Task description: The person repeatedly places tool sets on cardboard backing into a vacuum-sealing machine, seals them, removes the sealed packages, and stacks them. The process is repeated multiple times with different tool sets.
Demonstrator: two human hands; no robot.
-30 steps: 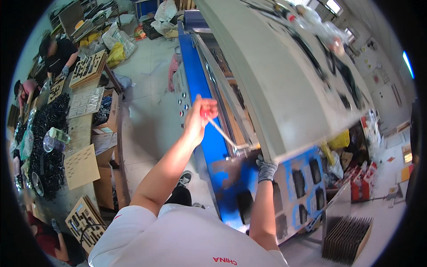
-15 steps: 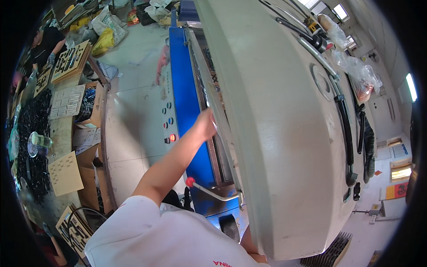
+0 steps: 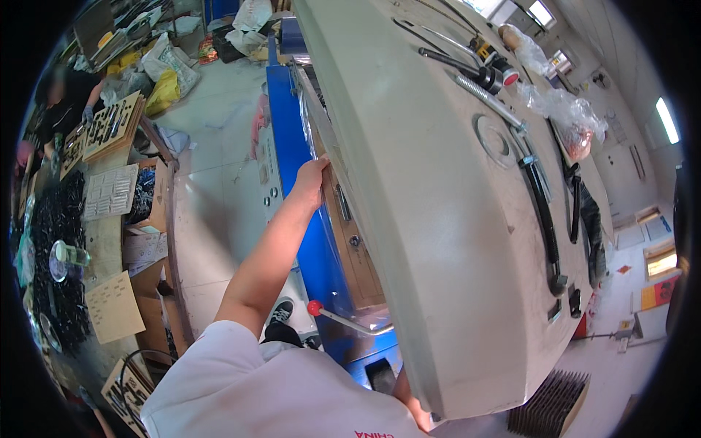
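At the front edge of the big beige machine hood (image 3: 438, 219), the left hand (image 3: 312, 181) is raised with its fingers curled over the hood's lower rim, gripping it just above the blue machine body (image 3: 299, 168). The hood stands tilted over the machine's opening. The right hand (image 3: 415, 412) shows only as a sliver at the hood's near bottom corner, pressed against the underside; whether its fingers are closed around the edge cannot be told. The 2 hands are well apart, one at each end of the same rim.

Below the left forearm a lever with a red ball knob (image 3: 315, 308) juts out from the blue body. On top of the hood lie black hoses (image 3: 544, 212), a corrugated metal conduit (image 3: 485, 98) and a clear plastic bag (image 3: 569, 117) with something reddish inside, too blurred to name.

On the left, a long workbench (image 3: 95, 241) carries a wooden tray (image 3: 113, 128) filled with small dark parts, a pale sheet of parts in rows (image 3: 109, 191), a heap of black pieces (image 3: 51, 241) and a clear plastic cup (image 3: 69, 254) whose contents cannot be made out. Cardboard boxes (image 3: 146, 248) stand against the bench side. A yellow bag (image 3: 164, 91) sits on the floor behind.
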